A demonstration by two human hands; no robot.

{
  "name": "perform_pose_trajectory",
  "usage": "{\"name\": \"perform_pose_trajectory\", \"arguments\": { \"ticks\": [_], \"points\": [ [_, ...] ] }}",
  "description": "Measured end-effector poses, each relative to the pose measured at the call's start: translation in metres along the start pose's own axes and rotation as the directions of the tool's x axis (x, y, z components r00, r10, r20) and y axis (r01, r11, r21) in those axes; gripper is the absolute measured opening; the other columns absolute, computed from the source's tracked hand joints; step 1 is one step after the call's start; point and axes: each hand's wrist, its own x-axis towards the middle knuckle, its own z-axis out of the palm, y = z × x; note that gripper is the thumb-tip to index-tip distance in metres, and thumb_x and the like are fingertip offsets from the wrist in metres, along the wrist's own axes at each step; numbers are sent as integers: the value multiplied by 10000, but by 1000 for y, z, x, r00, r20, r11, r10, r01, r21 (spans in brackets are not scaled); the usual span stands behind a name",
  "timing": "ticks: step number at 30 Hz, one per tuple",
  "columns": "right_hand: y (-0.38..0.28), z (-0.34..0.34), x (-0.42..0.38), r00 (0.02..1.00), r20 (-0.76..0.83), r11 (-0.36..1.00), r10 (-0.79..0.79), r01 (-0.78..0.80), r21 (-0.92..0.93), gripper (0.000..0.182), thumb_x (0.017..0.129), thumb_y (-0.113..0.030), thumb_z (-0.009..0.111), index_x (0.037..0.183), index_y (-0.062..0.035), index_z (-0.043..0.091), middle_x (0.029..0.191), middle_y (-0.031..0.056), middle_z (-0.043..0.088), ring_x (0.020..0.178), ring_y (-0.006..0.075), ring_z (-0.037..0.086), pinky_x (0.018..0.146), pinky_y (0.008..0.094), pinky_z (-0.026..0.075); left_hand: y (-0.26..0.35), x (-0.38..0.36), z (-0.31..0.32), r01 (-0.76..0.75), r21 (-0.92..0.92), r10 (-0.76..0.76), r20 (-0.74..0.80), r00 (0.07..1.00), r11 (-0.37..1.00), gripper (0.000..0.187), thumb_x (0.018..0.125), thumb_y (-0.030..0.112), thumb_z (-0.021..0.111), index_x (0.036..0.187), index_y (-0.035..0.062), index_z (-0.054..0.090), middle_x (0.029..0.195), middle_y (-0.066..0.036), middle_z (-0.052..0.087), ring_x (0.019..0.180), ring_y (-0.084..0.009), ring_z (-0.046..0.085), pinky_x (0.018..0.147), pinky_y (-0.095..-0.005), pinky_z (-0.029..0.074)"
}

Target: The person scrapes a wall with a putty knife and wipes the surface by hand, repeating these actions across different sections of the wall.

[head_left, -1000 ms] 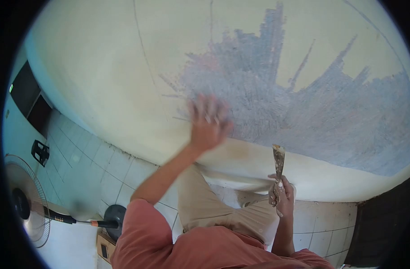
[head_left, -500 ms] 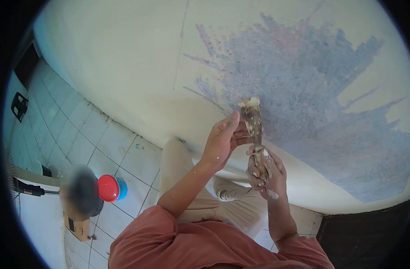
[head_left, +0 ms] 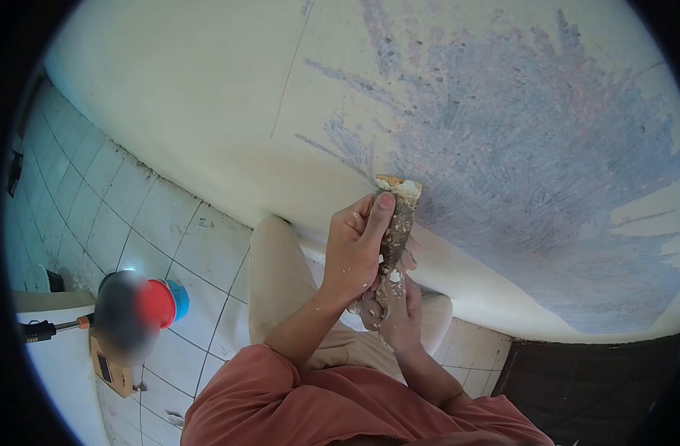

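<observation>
A worn scraper point(head_left: 401, 215), its blade spotted with pale residue, points up toward the wall. My left hand point(head_left: 355, 249) is closed on the blade, its thumb lying flat near the tip. Lower down, my right hand point(head_left: 401, 316) wraps round the handle, which carries white splashes. Whitish crumbs cling to the blade's top edge. Behind the tool stands a cream wall point(head_left: 184, 97) with a large scraped patch point(head_left: 496, 141) of blue-grey and pinkish streaks. The left hand partly covers the blade, and the fingers hide some of the handle.
On the tiled floor point(head_left: 161, 256) at left is a blue bucket point(head_left: 178, 297) with a red lid point(head_left: 156, 303). A blurred dark round shape point(head_left: 126, 316) overlaps it, above a cardboard box point(head_left: 118, 375). A dark panel point(head_left: 578, 383) lies at lower right.
My left hand has gone from beside the blade to gripping it, thumb on top. The scraper and my right hand have come lower and left. The view has shifted.
</observation>
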Motion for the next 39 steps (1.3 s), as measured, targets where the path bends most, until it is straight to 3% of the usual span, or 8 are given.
{"name": "perform_pose_trajectory", "arguments": {
  "ticks": [12,15,18,20,22,29,33,39],
  "points": [
    [27,20,8,982,-63,984,-180,180,-8,236,982,-220,330,850,-51,429,556,9,389,414,74,322,375,228,230,6,8,-16,64,102,-68,40,997,993,369,943,326,492,840,-19,571,589,-103,607,419,-115,561,391,-219,440],
    [28,26,16,967,-97,972,-234,236,4,250,985,-235,332,835,-60,429,569,0,392,416,68,314,374,222,230,6,11,-15,31,108,-34,24,999,994,367,943,316,496,811,-16,578,577,-88,600,416,-107,555,380,-212,414],
    [24,26,26,964,-119,969,-238,244,36,273,990,-262,327,825,-70,429,576,-7,394,419,63,316,372,214,228,12,20,-4,-142,145,149,-37,988,979,368,945,320,484,824,-7,604,523,-71,567,373,-105,525,353,-208,408],
    [15,34,29,957,-102,962,-272,274,6,292,992,-287,322,824,-74,431,575,-11,393,421,61,322,372,207,226,22,14,-4,-42,166,50,-41,998,985,375,943,329,486,826,-6,606,525,-71,568,373,-104,524,354,-209,406],
    [28,30,20,963,-120,971,-241,240,-21,302,992,-299,321,815,-75,423,566,-16,388,417,61,326,370,204,228,21,8,-8,90,178,-75,-88,993,980,379,944,330,484,817,-6,606,526,-71,570,375,-104,524,354,-214,407],
    [25,28,26,965,-87,968,-249,251,16,323,989,-307,342,789,-68,426,556,-5,389,424,54,334,368,205,240,25,19,-4,-120,207,124,-6,992,971,354,946,319,484,824,12,611,537,-70,581,387,-99,527,361,-213,407],
    [36,26,20,983,-115,983,-145,157,93,285,986,-288,363,809,-76,432,613,-9,403,450,46,323,378,195,223,-1,8,-17,51,253,-33,-74,997,966,387,947,336,479,813,-13,579,567,-81,589,417,-104,546,378,-223,417],
    [42,22,20,986,-122,980,-112,130,154,363,984,-348,332,789,-62,443,574,-37,399,453,23,343,392,190,259,-7,7,-18,25,268,-17,-29,999,963,391,941,349,487,845,-18,583,573,-99,599,409,-111,549,372,-223,420]
  ]
}}
